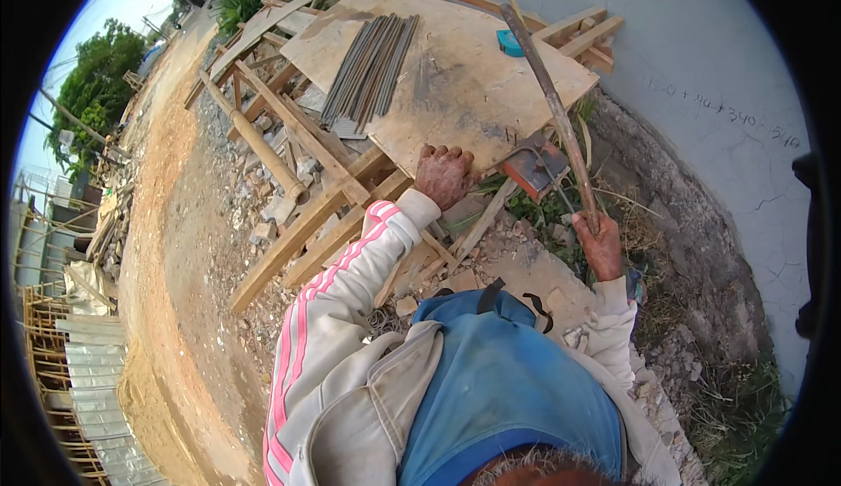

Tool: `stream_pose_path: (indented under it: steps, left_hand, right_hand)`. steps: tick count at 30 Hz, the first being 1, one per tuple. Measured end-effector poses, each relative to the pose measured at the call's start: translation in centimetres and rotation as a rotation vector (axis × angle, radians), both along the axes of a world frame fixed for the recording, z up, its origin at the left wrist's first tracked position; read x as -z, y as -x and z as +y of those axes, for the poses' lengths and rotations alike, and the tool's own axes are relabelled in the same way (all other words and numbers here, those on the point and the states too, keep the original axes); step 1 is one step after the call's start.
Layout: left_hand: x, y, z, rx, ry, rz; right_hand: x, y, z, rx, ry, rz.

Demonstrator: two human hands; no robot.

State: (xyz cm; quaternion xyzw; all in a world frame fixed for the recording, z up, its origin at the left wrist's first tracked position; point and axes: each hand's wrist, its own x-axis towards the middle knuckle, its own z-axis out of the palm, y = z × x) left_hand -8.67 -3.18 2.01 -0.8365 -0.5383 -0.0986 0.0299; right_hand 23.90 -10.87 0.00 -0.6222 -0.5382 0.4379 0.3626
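Observation:
My left hand [445,173] rests on the near edge of a plywood board [455,83] laid on a rough timber frame, fingers curled over the edge. My right hand [600,242] is closed around the lower end of a long rusty metal bar [552,100] that slants up over the board's right side. A bundle of thin steel rods [370,70] lies on the board's left part. A small teal object [510,43] sits near the far edge. An orange and grey metal fixture [536,169] hangs at the board's near right corner, beside the bar.
A grey plastered wall [701,74] rises on the right, with grass and rubble at its foot. Timber beams [298,232] and a bamboo pole [263,148] lean under the board. A dirt track [166,223] runs on the left, with corrugated sheets [96,381] beside it.

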Motion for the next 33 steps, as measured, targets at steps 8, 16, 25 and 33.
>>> stream_pose_path:
  steps: [8,16,25,33]
  left_hand:
    - [0.6,-4.3,2.2,-0.104,-0.087,-0.312]
    - [1.9,-5.5,3.5,0.016,-0.111,-0.381]
    - [2.6,-5.4,3.4,0.062,-0.193,-0.376]
    - [2.4,-5.6,3.3,0.023,-0.142,-0.399]
  right_hand:
    - [-0.1,0.1,1.6,-0.002,-0.154,-0.312]
    - [-1.9,-2.5,-0.4,0.054,-0.335,-0.459]
    - [-1.3,-11.5,-8.3,0.197,-0.158,-0.646]
    - [-1.7,-18.9,-6.5,0.034,0.151,-0.802]
